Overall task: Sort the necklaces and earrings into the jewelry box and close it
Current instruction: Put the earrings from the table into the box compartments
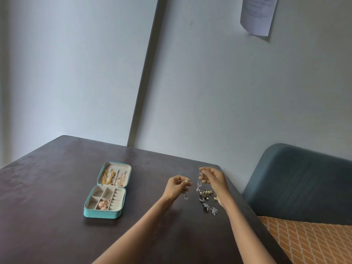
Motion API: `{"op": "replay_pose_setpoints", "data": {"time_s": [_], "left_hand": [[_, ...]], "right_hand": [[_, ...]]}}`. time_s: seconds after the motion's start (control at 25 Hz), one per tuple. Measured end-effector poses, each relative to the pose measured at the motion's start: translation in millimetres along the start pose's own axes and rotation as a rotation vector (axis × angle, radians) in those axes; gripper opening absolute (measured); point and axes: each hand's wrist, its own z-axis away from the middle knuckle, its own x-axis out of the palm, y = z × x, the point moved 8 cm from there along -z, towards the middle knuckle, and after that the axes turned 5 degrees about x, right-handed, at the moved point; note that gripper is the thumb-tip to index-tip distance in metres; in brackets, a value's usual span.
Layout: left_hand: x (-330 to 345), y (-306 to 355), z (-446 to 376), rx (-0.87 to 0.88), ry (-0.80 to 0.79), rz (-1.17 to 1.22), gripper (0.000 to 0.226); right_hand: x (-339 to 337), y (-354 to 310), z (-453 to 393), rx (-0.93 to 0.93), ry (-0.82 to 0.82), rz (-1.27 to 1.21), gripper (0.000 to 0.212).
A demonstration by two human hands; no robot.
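Note:
A teal jewelry box [89, 211] lies open on the dark table. Gold necklaces [109, 177] hang in its lid and rose-gold earrings [104, 204] fill one front compartment. To its right my left hand [176, 185] pinches a small silver earring [185, 195] that dangles below the fingers. My right hand [213, 178] pinches another silver drop earring [199, 181] above a pile of mixed gold and silver jewelry [207, 195]. Two silver pieces [210, 208] lie nearer to me, beside my right wrist.
The dark table [57, 187] has its right edge close to the pile. A blue-grey padded chair back [297, 183] stands beyond that edge, over an orange patterned surface [308, 242]. Pale walls rise behind, with a paper sheet [257, 14] pinned up.

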Motion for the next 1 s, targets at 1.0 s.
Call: {"op": "replay_pose_setpoints", "data": {"time_s": [1.0], "left_hand": [[-38.2,7.4,15.6,-0.064,-0.184,0.213,0.016]], "right_hand": [[98.7,-17.5,15.7,0.258,-0.132,-0.792,0.019]]}}
